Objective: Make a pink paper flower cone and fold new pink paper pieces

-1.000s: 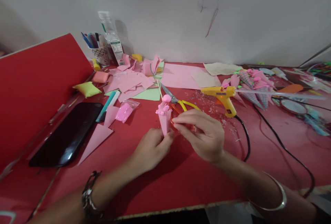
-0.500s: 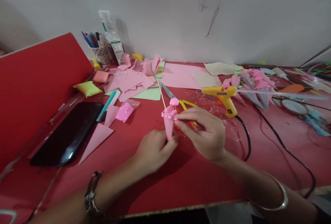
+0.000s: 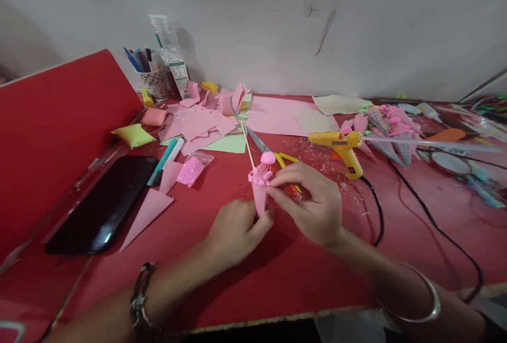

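Low over the red table, my left hand [image 3: 237,227] is closed round the pointed lower part of a small pink paper cone [image 3: 259,199], which stands nearly upright. Soft pink clay pieces [image 3: 259,178] ring the cone's rim, and a rounded pink clay lump [image 3: 268,158] sits at its top. My right hand [image 3: 311,200] has thumb and forefinger pinched at the right side of the rim, touching the clay there. The small clay bit between those fingertips is mostly hidden. Just behind lie scissors [image 3: 259,141] with yellow handles and a thin wooden stick [image 3: 247,145].
To the right lies a yellow glue gun [image 3: 344,150] with a black cord, before a heap of finished cones [image 3: 392,126]. On the left are a black phone [image 3: 103,206], cut pink paper pieces [image 3: 146,219] and a clay packet [image 3: 194,170]. A glass bottle [image 3: 174,63] stands behind.
My right hand has shifted slightly left, its fingertips now closer against the clay rim. The cone has tipped or moved very slightly; my left hand keeps its hold.
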Demonstrator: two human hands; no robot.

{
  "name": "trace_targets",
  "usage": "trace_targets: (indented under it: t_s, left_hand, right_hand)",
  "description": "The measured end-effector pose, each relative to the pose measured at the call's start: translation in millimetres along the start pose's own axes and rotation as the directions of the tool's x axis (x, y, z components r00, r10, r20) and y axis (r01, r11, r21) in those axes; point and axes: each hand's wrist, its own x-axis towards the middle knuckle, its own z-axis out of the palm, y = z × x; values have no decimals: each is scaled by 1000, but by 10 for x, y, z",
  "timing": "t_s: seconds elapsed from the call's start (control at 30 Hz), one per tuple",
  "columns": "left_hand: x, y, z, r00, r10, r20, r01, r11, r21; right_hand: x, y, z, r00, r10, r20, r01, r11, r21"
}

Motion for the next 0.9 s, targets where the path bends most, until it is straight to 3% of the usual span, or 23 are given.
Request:
trace_targets:
  t_s: [0.6, 0.67, 0.77, 0.83, 0.9]
  left_hand:
    - [-1, -16, 6, 1000, 13, -3, -13, 998, 55]
    - [1, -17, 0, 1000, -9, 1, 9, 999, -47]
    - [23, -10, -49, 995, -87, 45, 97, 939, -331]
    - [53, -10, -101, 989, -124, 77, 146, 835, -530]
    - [86, -20, -148, 984, -158, 77, 166, 685, -710]
  right_hand:
    - [-17, 11, 22, 1000, 20, 8, -20, 1000, 0]
    - [-31, 18, 19, 999, 39, 14, -40, 998, 58]
    - [-57, 24, 3, 996, 82, 29, -85, 990, 115]
    - [-69, 25, -2, 994, 84, 69, -91, 992, 91]
    - [-77, 27, 9, 981, 67, 179, -78, 995, 57]
